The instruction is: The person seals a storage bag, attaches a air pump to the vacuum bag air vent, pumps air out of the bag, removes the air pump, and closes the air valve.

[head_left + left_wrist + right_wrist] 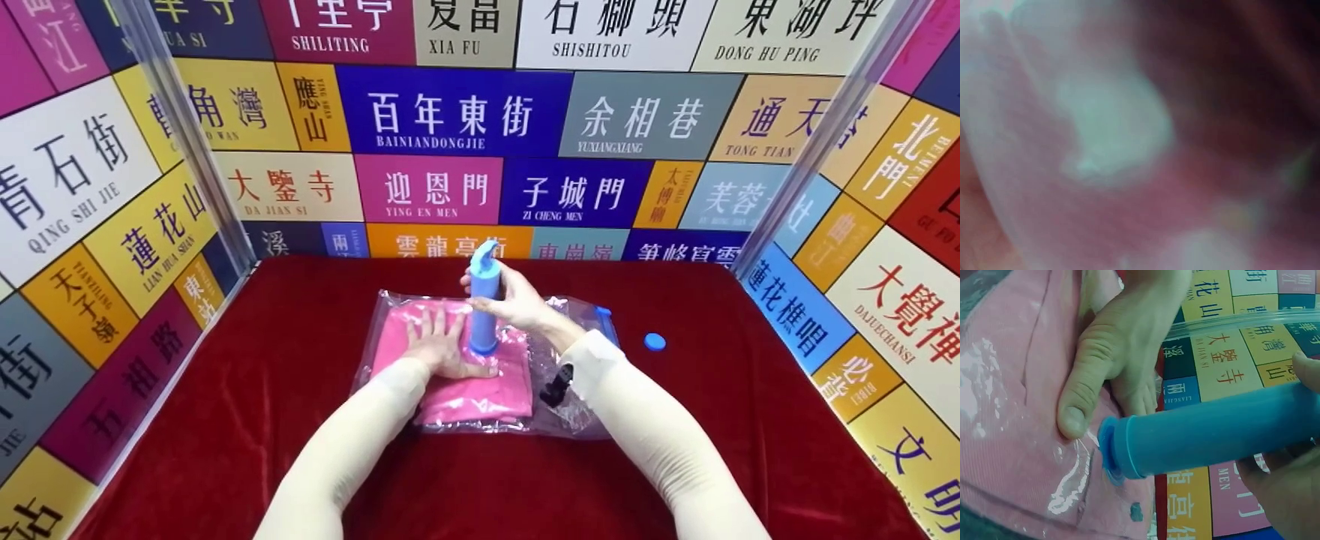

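In the head view, a blue pump (486,286) stands close to upright over a clear bag (592,324) that holds folded pink fabric (480,396), all on a counter (217,420) spread with dark red cloth. The right hand (520,300) comes in from the pump's right side, fingers and thumb curled round the barrel below the handle, so its grip is closed on the pump. The left hand (441,351) lies with fingers spread on the bag over the fabric, just left of the pump's foot, holding nothing. Both are near the foot, yet only the right has the barrel. A blue cap (655,342) sits apart on the cloth, right of the bag. The left wrist view is too blurred to read: pinkish tones, pale glare and a patch of skin at the lower left; it does not show the grip. The right wrist view, tilted, shows the relation that a next move most likely turns on: the barrel's long axis runs from the right hand's fingers straight down to a blue valve (1109,469) on the bag, roughly square to its surface, the foot seemingly against the valve and the left thumb pressing the film just beside it.
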